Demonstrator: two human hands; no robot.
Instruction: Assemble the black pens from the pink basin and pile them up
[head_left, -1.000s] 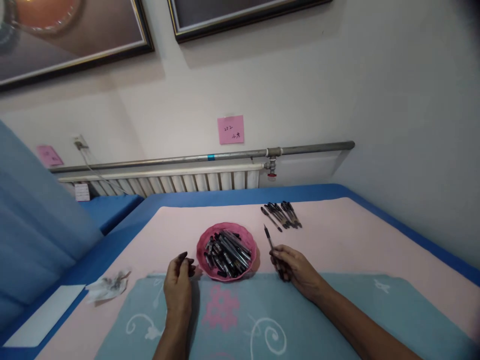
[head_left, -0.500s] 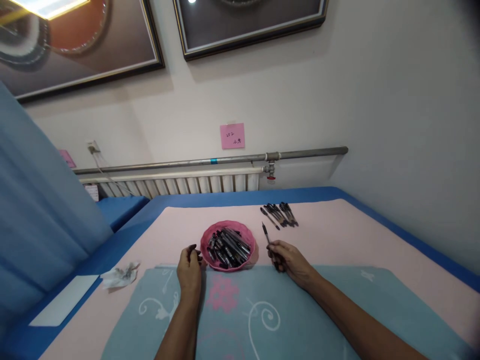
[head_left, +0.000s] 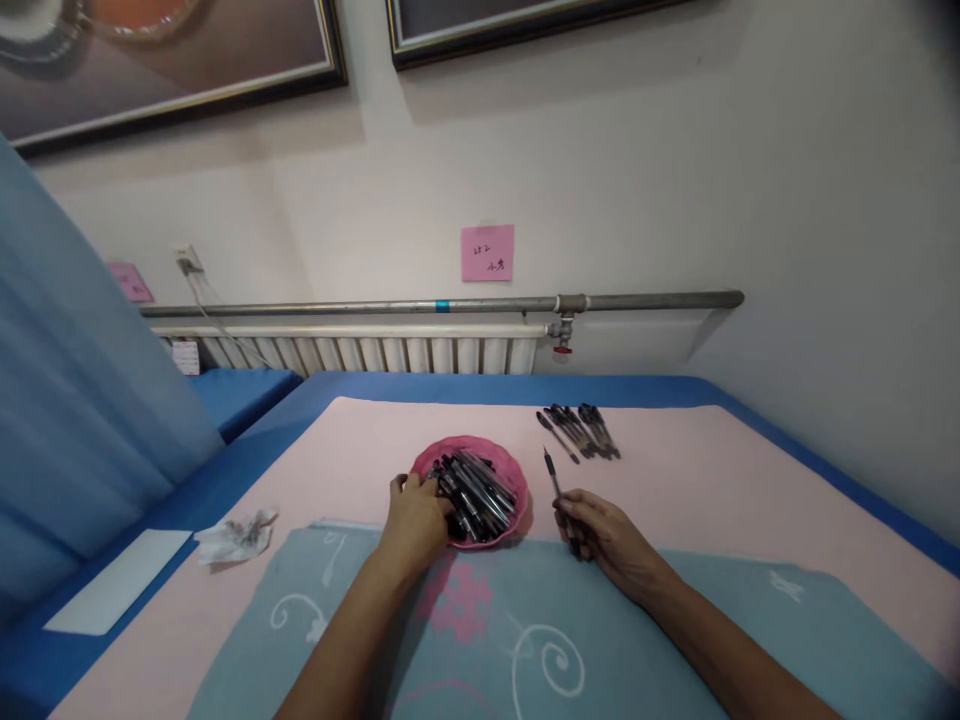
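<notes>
A pink scalloped basket [head_left: 517, 470] full of black and clear pens [head_left: 480, 490] stands on the table. At its left side my left hand [head_left: 420, 515] reaches over the rim, fingers bent and apart; their tips are partly hidden among the pens, and I see nothing gripped. My right hand [head_left: 604, 535] is closed around an uncapped pen [head_left: 553, 472] to the right of the basket. That pen's tip points up and away from me. Beyond it, several capped pens [head_left: 581, 432] lie side by side in a slanted row.
A pink cloth [head_left: 675, 480] and a blue-green patterned cloth [head_left: 480, 660] cover the blue table. Crumpled tissue [head_left: 238, 538] and a white sheet [head_left: 120, 582] lie at the left, beside a blue curtain [head_left: 90, 400]. Behind the table are a radiator [head_left: 375, 352] and a pipe [head_left: 645, 302].
My left hand has moved right, from beside the basket to over its rim among the pens. My right hand keeps its hold on the pen. The view has tilted slightly downward.
</notes>
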